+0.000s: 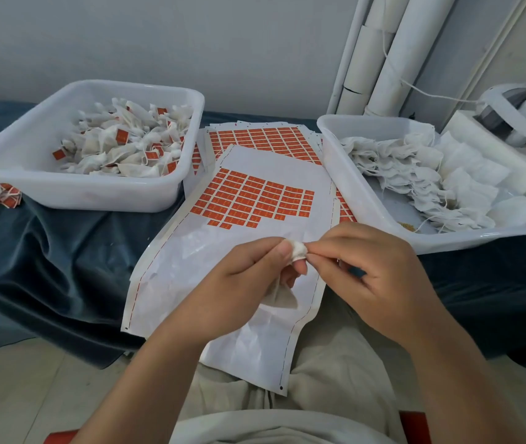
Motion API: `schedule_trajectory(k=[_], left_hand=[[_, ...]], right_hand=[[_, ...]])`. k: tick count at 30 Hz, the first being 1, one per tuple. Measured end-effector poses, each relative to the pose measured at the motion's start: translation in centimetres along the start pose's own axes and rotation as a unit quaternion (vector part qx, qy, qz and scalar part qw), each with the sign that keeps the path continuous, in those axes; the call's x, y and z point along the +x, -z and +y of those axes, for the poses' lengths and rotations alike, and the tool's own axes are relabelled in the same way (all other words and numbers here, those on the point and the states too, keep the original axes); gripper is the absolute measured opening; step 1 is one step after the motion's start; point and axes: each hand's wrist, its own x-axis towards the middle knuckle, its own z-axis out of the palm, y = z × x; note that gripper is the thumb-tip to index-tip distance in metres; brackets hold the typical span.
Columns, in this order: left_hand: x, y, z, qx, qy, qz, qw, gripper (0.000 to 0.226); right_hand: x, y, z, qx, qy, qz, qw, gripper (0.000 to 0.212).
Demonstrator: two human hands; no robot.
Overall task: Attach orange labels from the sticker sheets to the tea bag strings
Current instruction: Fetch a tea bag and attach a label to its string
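Tea bag (299, 250): gripped in left hand (252, 270), above sticker sheet (191, 257). Right hand (370, 267): pinching bag's bunched top. String: too fine to see. Advice: draw string out straight first; fold orange label (255, 200) squarely round it.

Sticker sheet (255, 200) lies between left tub (31, 184) and right tub (367, 200).
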Motion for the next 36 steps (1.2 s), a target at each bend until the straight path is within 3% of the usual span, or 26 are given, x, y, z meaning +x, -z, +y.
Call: schedule_trajectory(k=[3,6,10,12,14,18,21,23,26,28,29,30,33,36], left_hand=[[0.0,-0.1,-0.2,0.000,0.037,0.004,0.999,0.045],[-0.1,-0.4,-0.1,-0.009,0.055,0.015,0.998,0.046],[0.1,-0.6,-0.2,-0.139,0.083,0.014,0.987,0.049],[0.2,-0.6,0.2,-0.213,0.086,0.003,0.973,0.044],[0.2,-0.7,0.5,-0.219,0.095,0.016,0.971,0.045],[0.4,-1.0,0.3,-0.138,0.126,0.061,0.980,0.049],[0.5,-0.8,0.3,-0.244,0.129,0.034,0.961,0.040],[0.6,-0.8,0.1,-0.301,0.136,0.014,0.944,0.037],[0.7,-0.9,-0.3,-0.345,0.154,-0.010,0.926,0.035],[0.6,-1.1,-0.2,-0.363,0.165,-0.017,0.917,0.035],[0.5,-1.2,-0.2,-0.365,0.170,-0.014,0.915,0.035],[0.5,-1.4,-0.2,-0.361,0.173,-0.007,0.916,0.036],[0.3,-1.7,-0.1,-0.337,0.173,0.013,0.926,0.042],[0.2,-1.6,0.2,-0.317,0.161,0.006,0.935,0.043]], right_hand=[[-0.1,-0.5,0.1,-0.048,0.024,0.041,0.998,0.012],[-0.2,-1.2,-0.1,-0.081,0.032,0.088,0.992,0.024],[-0.1,-2.0,-0.9,-0.044,-0.012,0.121,0.992,0.019],[-0.1,-2.1,-1.3,0.021,-0.059,0.117,0.991,0.011],[-0.1,-2.2,-1.5,0.085,-0.113,0.101,0.985,0.006],[0.0,-2.6,-1.4,0.018,-0.111,0.091,0.990,0.004],[-0.2,-2.8,-1.1,0.069,-0.130,0.063,0.987,0.008],[-0.1,-2.7,-0.8,0.204,-0.205,0.012,0.957,0.011],[-0.1,-2.6,-0.1,0.393,-0.297,-0.072,0.867,0.028],[0.0,-2.5,0.1,0.458,-0.337,-0.091,0.818,0.034],[0.0,-2.4,0.2,0.465,-0.347,-0.093,0.809,0.036],[0.0,-2.2,0.3,0.447,-0.347,-0.094,0.819,0.036],[0.1,-1.4,0.0,0.297,-0.297,-0.099,0.902,0.024],[-0.1,-0.4,-0.1,0.218,-0.256,-0.098,0.937,0.017]])
